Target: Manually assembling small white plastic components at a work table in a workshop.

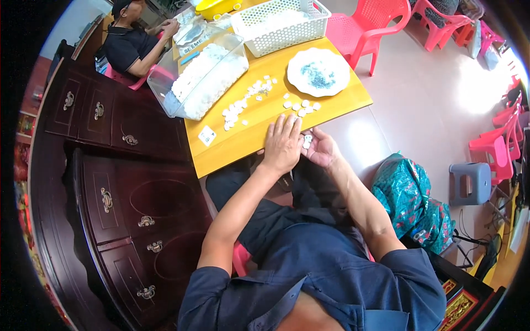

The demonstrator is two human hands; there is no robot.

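Observation:
My left hand (284,143) lies flat at the table's near edge, palm down, its fingers stretched out together toward several small white pieces. Just beside it, at the table's edge, my right hand (324,150) is turned palm up and cupped. A few small white pieces (307,142) with dark marks rest in that palm; their exact kind is too small to make out. Loose white pieces (302,108) lie just beyond my fingertips. More white pieces (234,113) are scattered to the left, near a small white printed card (207,135).
On the yellow table (259,124) stand a scalloped white plate (337,60) with dark bits, a clear bin (238,66) of white pieces and a white basket (287,41). Another person (124,52) sits at far left. A dark cabinet (124,179) flanks the table; a green bag (400,185) lies right.

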